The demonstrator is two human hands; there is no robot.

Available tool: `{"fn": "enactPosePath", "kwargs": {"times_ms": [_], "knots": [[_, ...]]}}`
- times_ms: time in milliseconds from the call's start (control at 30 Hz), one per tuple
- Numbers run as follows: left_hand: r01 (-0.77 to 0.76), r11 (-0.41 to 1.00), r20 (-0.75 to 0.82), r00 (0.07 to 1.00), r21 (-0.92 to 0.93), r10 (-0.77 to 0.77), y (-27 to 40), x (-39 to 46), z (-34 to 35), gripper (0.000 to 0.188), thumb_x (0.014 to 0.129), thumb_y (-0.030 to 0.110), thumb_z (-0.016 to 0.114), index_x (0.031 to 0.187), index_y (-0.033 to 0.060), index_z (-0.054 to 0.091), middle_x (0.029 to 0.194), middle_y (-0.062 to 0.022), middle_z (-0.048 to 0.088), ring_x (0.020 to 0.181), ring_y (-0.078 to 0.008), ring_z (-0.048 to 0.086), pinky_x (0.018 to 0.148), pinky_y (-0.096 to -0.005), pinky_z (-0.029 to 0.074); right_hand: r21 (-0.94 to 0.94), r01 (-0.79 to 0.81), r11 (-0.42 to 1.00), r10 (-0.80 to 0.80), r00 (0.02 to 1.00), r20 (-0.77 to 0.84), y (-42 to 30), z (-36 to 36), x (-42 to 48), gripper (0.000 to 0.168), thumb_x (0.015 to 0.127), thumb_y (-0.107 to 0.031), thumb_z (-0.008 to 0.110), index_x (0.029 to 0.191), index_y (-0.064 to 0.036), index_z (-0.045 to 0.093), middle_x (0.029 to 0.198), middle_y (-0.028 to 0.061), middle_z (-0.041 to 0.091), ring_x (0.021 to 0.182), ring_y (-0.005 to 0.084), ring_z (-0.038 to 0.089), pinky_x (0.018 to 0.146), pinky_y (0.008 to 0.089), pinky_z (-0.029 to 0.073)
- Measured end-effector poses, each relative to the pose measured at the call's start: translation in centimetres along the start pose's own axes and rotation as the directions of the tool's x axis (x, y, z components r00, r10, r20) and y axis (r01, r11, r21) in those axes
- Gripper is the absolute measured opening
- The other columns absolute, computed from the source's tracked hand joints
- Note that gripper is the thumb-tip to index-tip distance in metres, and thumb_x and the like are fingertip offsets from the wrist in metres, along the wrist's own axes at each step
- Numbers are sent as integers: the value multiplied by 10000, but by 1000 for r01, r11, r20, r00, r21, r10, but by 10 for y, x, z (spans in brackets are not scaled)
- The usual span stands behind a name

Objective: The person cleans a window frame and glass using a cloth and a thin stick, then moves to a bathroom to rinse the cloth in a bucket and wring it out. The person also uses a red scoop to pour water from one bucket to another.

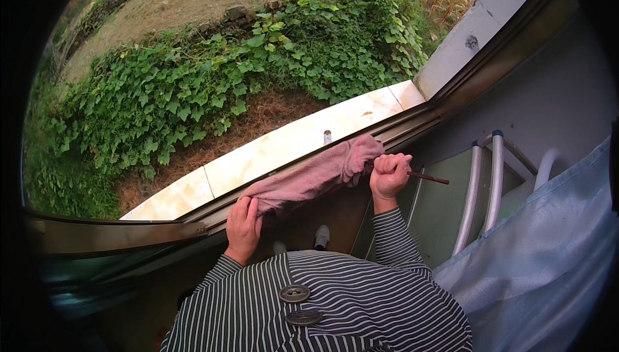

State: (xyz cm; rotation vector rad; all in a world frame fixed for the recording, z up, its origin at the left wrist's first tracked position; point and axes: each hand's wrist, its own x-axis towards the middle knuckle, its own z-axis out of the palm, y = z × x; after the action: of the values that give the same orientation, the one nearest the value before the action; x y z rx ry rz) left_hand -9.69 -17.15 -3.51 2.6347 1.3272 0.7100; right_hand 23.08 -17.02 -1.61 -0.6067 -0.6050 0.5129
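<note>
A pink cloth (309, 173) lies stretched along the metal track of a window frame (222, 216). My left hand (244, 226) is at the cloth's left end, fingers on top of it and the thumb hidden. At the cloth's bunched right end, my right hand (389, 175) is closed in a fist around a thin brown rod (430, 178), which sticks out to the right. Whether the rod's other end runs into the cloth cannot be seen.
Beyond the track runs a pale tiled outer sill (271, 153) bearing a small metal fitting (327, 136) and a dry leaf. Green vines grow outside. At the right are a green panel with metal tubes (469, 202) and a light blue curtain (537, 245). Shoes show below.
</note>
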Motion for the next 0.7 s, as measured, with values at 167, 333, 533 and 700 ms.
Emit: {"fn": "enactPosePath", "kwargs": {"times_ms": [167, 333, 533, 700], "knots": [[54, 998, -66, 996, -22, -56, -23, -27, -12, 541, 677, 8, 614, 1192, 8, 448, 1139, -171, 459, 1048, -343, 460, 876, -402, 393, 29, -77, 997, 74, 992, 98, 18, 48, -60, 487, 956, -339, 328, 537, -96, 276, 450, -22, 189, 387, 91, 155, 392, 266, 142], [79, 996, -16, 997, 35, -79, -32, -43, -29, 511, 717, -22, 547, 1213, -31, 421, 1148, -183, 441, 1070, -346, 436, 929, -406, 353, -2, -52, 999, 52, 984, 171, 26, 75, -97, 486, 957, -337, 328, 538, -96, 275, 453, -21, 178, 387, 96, 155, 394, 266, 144], [186, 980, 31, 982, 68, -189, -23, -71, -42, 609, 663, 63, 648, 1225, -13, 424, 1208, -180, 390, 1076, -337, 395, 934, -404, 335, 94, -203, 975, 198, 979, 53, 34, 89, -113, 487, 952, -366, 330, 546, -100, 283, 464, -30, 171, 390, 89, 166, 393, 250, 158], [301, 949, 90, 947, 93, -309, -21, -75, -50, 648, 665, 129, 672, 1240, 1, 403, 1236, -163, 363, 1087, -314, 381, 935, -378, 338, -99, -435, 895, 445, 886, 131, 23, 76, -87, 453, 961, -341, 313, 674, -31, 475, 588, 24, 399, 535, 120, 393, 528, 273, 374]]}}
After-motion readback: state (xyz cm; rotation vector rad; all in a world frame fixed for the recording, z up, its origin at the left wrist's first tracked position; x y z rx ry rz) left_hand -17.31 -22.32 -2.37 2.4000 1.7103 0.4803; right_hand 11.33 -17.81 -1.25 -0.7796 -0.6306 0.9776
